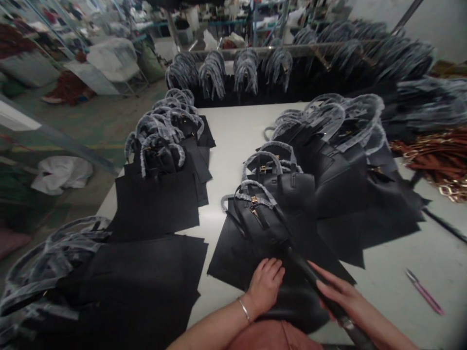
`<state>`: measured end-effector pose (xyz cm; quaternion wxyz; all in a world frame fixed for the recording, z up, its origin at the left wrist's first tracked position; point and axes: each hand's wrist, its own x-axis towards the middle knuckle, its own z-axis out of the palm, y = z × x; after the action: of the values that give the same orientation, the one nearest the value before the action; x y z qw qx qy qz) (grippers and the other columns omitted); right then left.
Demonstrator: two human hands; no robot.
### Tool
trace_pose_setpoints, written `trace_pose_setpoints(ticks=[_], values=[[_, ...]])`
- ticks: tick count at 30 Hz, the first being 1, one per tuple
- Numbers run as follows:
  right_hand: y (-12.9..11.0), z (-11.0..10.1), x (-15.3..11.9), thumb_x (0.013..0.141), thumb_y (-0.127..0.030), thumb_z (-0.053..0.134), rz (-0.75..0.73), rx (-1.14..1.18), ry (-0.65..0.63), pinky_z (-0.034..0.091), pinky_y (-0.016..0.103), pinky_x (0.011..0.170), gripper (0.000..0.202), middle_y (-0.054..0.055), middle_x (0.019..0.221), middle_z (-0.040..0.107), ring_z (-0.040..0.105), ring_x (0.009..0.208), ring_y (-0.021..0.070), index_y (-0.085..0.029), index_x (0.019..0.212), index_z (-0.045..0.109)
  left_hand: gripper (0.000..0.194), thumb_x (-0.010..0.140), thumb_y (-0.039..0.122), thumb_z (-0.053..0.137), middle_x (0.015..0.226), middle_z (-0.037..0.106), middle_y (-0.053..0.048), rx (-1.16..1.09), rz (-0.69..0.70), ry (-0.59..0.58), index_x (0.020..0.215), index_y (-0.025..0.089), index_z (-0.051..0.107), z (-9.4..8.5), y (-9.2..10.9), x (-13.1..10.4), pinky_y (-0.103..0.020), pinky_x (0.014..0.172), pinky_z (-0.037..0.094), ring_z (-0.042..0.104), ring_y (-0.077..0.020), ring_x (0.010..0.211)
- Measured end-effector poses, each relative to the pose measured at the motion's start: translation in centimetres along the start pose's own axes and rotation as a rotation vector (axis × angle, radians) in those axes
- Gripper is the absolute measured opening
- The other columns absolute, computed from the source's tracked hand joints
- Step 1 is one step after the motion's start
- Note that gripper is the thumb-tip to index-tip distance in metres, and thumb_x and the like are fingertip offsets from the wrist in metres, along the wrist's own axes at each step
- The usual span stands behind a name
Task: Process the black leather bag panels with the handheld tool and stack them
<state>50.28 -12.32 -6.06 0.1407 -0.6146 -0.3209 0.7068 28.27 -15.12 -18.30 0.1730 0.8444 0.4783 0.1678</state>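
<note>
A black leather handbag panel [251,257] lies nearest me, with plastic-wrapped handles and a gold buckle [254,200] at its far end. My left hand [266,282] rests on this leather, fingers lightly bent and holding nothing. In my right hand [337,291] is a long black wand-like tool [308,265] with a metal ring near its lower end. The tool slants over the bag, its tip close to the leather; I cannot make out its exact kind. Another black bag piece [295,187] lies just beyond.
Stacked black bag pieces [156,199] lie on the left, with more [343,180] on the right. Pink-handled thread snips [425,291] lie on the white table [233,141]. Brown straps [438,165] with gold rings are piled at right. Wrapped handles [246,70] hang behind.
</note>
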Motion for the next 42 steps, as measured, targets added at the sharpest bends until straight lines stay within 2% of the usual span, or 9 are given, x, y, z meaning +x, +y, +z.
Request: trace_pose_setpoints(ticks=[3, 7, 13, 18, 21, 26, 32, 39, 42], values=[[1.0, 1.2, 1.0, 0.079, -0.054, 0.062, 0.018, 0.025, -0.035, 0.034, 0.021, 0.039, 0.082, -0.002, 0.056, 0.063, 0.054, 0.042, 0.0133, -0.022, 0.146, 0.029, 0.039, 0.094, 0.028, 0.041, 0.141, 0.045, -0.003, -0.008, 0.036, -0.040, 0.132, 0.021, 0.046, -0.9, -0.3, -1.2, -0.037, 0.113, 0.029, 0.034, -0.0169, 0.134], [-0.1, 2.3, 2.3, 0.081, -0.053, 0.060, 0.026, 0.030, -0.042, 0.035, 0.019, 0.037, 0.078, -0.001, 0.058, 0.065, 0.055, 0.041, 0.0131, -0.024, 0.146, 0.028, 0.039, 0.095, 0.028, 0.041, 0.141, 0.045, -0.004, 0.017, 0.090, -0.050, 0.132, 0.020, 0.046, -1.5, -0.8, -0.9, -0.037, 0.113, 0.029, 0.034, -0.0172, 0.135], [-2.1, 4.0, 2.5, 0.081, -0.050, 0.062, -0.074, -0.019, -0.006, 0.035, 0.019, 0.039, 0.075, -0.002, 0.060, 0.063, 0.056, 0.045, 0.0131, -0.024, 0.144, 0.034, 0.038, 0.094, 0.024, 0.040, 0.139, 0.047, -0.007, 0.048, 0.113, -0.034, 0.132, 0.017, 0.046, -0.6, -0.8, -1.3, -0.038, 0.113, 0.029, 0.034, -0.0173, 0.134], [-2.1, 4.2, 1.5, 0.080, -0.051, 0.062, -0.006, -0.082, -0.076, 0.036, 0.019, 0.039, 0.077, -0.001, 0.062, 0.064, 0.056, 0.046, 0.0128, -0.025, 0.146, 0.031, 0.036, 0.095, 0.019, 0.036, 0.137, 0.050, -0.006, -0.017, 0.212, -0.065, 0.127, 0.014, 0.050, 0.3, -1.4, -2.0, -0.036, 0.113, 0.030, 0.037, -0.0167, 0.133], [-1.7, 4.8, 1.7, 0.080, -0.052, 0.062, 0.005, -0.124, -0.116, 0.035, 0.018, 0.038, 0.077, -0.002, 0.059, 0.062, 0.054, 0.045, 0.0121, -0.025, 0.146, 0.030, 0.034, 0.095, 0.020, 0.035, 0.133, 0.053, -0.006, -0.064, 0.202, -0.059, 0.125, 0.013, 0.052, 0.3, -1.5, -2.0, -0.034, 0.114, 0.029, 0.039, -0.0162, 0.131], [-1.2, 8.0, 2.8, 0.080, -0.053, 0.061, 0.007, -0.183, -0.221, 0.034, 0.018, 0.038, 0.075, -0.003, 0.056, 0.059, 0.052, 0.044, 0.0115, -0.024, 0.144, 0.034, 0.031, 0.092, 0.019, 0.042, 0.121, 0.061, -0.007, -0.108, 0.168, -0.148, 0.120, 0.013, 0.056, 0.6, -1.1, -1.6, -0.030, 0.108, 0.036, 0.048, -0.0183, 0.123], [-3.2, 11.8, 4.5, 0.075, -0.055, 0.064, -0.024, -0.197, -0.293, 0.035, 0.020, 0.037, 0.080, -0.003, 0.055, 0.060, 0.049, 0.041, 0.0117, -0.021, 0.143, 0.039, 0.033, 0.091, 0.024, 0.047, 0.129, 0.056, -0.009, -0.114, 0.108, -0.164, 0.121, 0.014, 0.056, 0.5, -0.7, -1.3, -0.033, 0.110, 0.033, 0.041, -0.0223, 0.130], [-2.2, 10.6, 3.7, 0.077, -0.057, 0.060, 0.005, -0.333, -0.270, 0.042, 0.024, 0.042, 0.074, 0.002, 0.066, 0.065, 0.055, 0.049, 0.0164, -0.023, 0.141, 0.042, 0.052, 0.088, 0.041, 0.051, 0.133, 0.052, -0.011, -0.147, 0.019, -0.147, 0.131, 0.011, 0.044, 0.7, 0.7, 0.0, -0.036, 0.111, 0.032, 0.042, -0.0230, 0.128], [-1.9, 10.8, 3.9, 0.075, -0.057, 0.062, 0.010, -0.374, -0.236, 0.048, 0.027, 0.047, 0.070, 0.007, 0.093, 0.070, 0.063, 0.064, 0.0223, -0.026, 0.137, 0.049, 0.066, 0.084, 0.050, 0.056, 0.140, 0.045, -0.011, -0.137, -0.010, -0.126, 0.135, 0.011, 0.039, 1.8, 1.3, -0.1, -0.038, 0.114, 0.029, 0.036, -0.0240, 0.133]])
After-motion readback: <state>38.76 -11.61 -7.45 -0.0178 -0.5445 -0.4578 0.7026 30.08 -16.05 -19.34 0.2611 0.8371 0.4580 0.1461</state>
